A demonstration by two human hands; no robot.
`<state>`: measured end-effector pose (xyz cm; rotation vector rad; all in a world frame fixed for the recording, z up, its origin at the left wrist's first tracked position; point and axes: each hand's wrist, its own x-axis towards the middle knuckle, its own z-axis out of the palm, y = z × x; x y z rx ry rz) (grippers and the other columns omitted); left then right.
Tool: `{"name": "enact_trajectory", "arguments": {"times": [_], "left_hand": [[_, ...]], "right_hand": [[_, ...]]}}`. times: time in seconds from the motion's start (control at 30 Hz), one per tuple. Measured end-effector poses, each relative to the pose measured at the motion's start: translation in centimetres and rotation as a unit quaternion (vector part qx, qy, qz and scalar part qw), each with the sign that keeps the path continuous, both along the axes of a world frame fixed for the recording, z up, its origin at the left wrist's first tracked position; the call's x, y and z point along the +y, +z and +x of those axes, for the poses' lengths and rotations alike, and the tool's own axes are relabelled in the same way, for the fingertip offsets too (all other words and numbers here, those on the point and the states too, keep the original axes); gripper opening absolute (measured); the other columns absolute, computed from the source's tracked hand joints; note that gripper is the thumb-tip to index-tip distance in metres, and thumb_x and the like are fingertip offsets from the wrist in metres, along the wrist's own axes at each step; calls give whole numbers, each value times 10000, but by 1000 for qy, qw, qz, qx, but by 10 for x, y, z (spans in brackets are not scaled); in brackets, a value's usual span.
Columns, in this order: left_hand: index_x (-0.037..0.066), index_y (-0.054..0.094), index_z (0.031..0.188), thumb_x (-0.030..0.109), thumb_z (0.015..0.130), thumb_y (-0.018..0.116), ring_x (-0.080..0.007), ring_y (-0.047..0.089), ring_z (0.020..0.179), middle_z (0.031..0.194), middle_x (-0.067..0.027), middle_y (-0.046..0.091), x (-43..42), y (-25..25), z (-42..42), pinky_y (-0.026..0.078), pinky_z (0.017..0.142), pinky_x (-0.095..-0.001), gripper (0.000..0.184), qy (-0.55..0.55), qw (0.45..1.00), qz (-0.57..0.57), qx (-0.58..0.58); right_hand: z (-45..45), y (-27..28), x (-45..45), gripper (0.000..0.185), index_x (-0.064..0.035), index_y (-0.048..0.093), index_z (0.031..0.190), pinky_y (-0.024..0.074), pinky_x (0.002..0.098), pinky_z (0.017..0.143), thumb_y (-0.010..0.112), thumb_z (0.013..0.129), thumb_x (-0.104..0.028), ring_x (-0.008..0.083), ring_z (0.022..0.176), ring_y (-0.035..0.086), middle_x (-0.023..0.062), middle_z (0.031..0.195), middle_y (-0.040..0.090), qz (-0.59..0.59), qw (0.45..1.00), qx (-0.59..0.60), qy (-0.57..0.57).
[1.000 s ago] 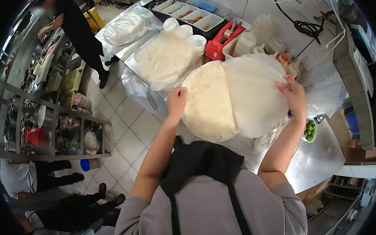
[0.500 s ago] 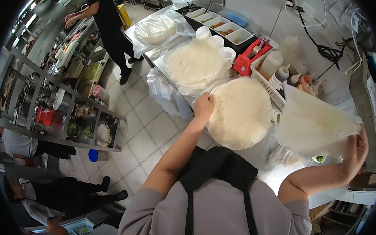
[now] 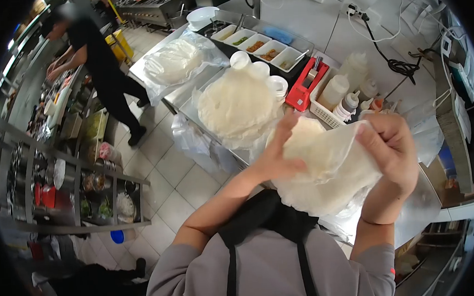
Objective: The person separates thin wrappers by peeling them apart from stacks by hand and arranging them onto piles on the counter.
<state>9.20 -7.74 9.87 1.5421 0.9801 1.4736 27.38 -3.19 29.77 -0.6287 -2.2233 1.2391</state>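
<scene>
My right hand (image 3: 393, 152) pinches the edge of a thin, pale, translucent sheet (image 3: 337, 152); whether it is dough or plastic I cannot tell. The sheet hangs folded over a round, cream-coloured flat dough (image 3: 326, 194) in front of me. My left hand (image 3: 278, 155) is open, fingers spread, at the left edge of the dough, with its thumb close to the sheet; contact is unclear. Beyond it lies a stack of similar pale rounds (image 3: 237, 104) on plastic.
A red dispenser-like device (image 3: 307, 84) and a white basket (image 3: 324, 113) of squeeze bottles stand behind the dough. White trays (image 3: 269, 51) of food and a plastic-wrapped pile (image 3: 174, 59) lie farther back. Another person (image 3: 98, 59) stands at the left shelves.
My right hand has brought the sheet from the far right in over the round dough. My left hand has let go of the dough's edge and opened. The view has shifted.
</scene>
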Motion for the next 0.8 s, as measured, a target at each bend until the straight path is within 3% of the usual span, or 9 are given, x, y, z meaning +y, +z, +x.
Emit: {"name": "enact_trajectory", "arguments": {"times": [0.07,0.13,0.27,0.33,0.4,0.47,0.57,0.63,0.8], "left_hand": [[40,69,1404,699,664,575,-289,256,1300,1405,-180,248,3,2,-33,224,1045,-415,1113,-123,970,-57,-203],[41,137,1399,696,681,563,-295,327,1263,1366,-187,321,3,5,-66,252,1035,-406,1061,-300,870,-104,-378],[-3,308,1303,658,638,635,-225,476,1121,1218,-152,477,-28,46,-100,373,937,-353,993,-306,897,-120,-296],[-17,447,1191,536,625,741,-202,540,1018,1084,-125,565,-65,96,-121,420,867,-339,843,-218,940,-193,-176],[-25,524,1068,376,681,744,-230,588,868,932,-116,599,-83,112,-143,454,777,-340,599,-274,951,-69,-128],[-27,570,992,273,741,710,-266,610,777,860,-130,614,-82,118,-159,476,704,-344,415,-421,893,25,-158],[-67,577,958,164,773,679,-302,595,671,799,-165,607,-83,137,-176,456,580,-356,313,-564,813,27,-143],[-157,549,968,85,749,707,-300,560,542,706,-186,589,-79,139,-176,396,433,-360,363,-635,752,46,-171],[-155,549,938,77,747,709,-271,560,505,699,-194,586,-76,150,-182,385,399,-334,340,-590,773,104,-208]], "right_hand": [[-26,-3,-6,263,31,555,659,282,206,449,547,865,-132,15,523,378,-47,539,469,-57,998,30,14],[-55,-3,-9,267,33,556,659,282,206,450,543,866,-134,9,521,378,-50,535,472,-117,991,44,42],[-100,-2,-12,232,8,597,664,319,204,454,550,859,-109,7,530,419,-45,549,513,-244,958,148,30],[-135,2,-44,193,28,567,681,357,242,496,555,805,-120,112,546,455,9,568,521,95,940,-30,-327],[-169,2,-81,190,36,548,682,374,265,507,557,780,-126,167,540,468,41,572,520,340,780,-121,-511],[-174,-4,-89,201,34,541,665,370,273,489,555,784,-128,173,512,456,48,563,511,401,862,59,-304],[-159,-13,-72,221,31,530,640,365,284,462,553,790,-130,183,469,440,59,549,498,144,932,290,161],[-149,-14,-67,236,29,522,623,361,292,444,551,794,-131,189,441,428,67,539,489,26,904,332,269],[-133,-13,-59,277,24,504,581,352,312,398,546,804,-135,204,370,400,86,516,467,-48,823,411,389]]}}
